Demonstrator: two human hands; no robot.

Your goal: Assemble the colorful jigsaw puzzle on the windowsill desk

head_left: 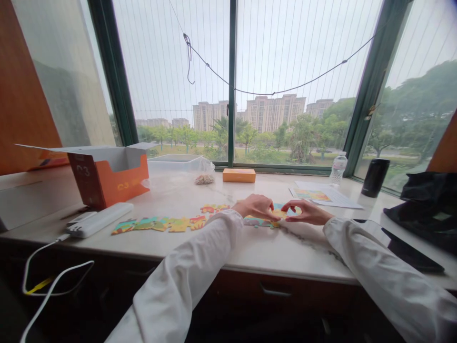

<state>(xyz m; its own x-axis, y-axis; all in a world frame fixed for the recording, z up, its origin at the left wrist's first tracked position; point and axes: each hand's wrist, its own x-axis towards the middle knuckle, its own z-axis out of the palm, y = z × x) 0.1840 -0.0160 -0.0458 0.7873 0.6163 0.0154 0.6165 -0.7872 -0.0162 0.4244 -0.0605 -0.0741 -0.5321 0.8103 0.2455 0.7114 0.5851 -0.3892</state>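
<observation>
In the head view my left hand bends over a yellow jigsaw puzzle piece, its fingers closed on the left edge. From the other side my right hand curves thumb and forefinger in a pinch at the same piece's right edge. Blue-green joined puzzle pieces lie under and beside my left hand. To the left, a row of puzzle pieces runs along the table, with more red and yellow pieces behind it. My left forearm covers part of the row.
An orange box stands open at left, near a white power strip. Behind are a clear bin, a bag of pieces and a small orange box. At right are a printed sheet, a bottle and a black cylinder.
</observation>
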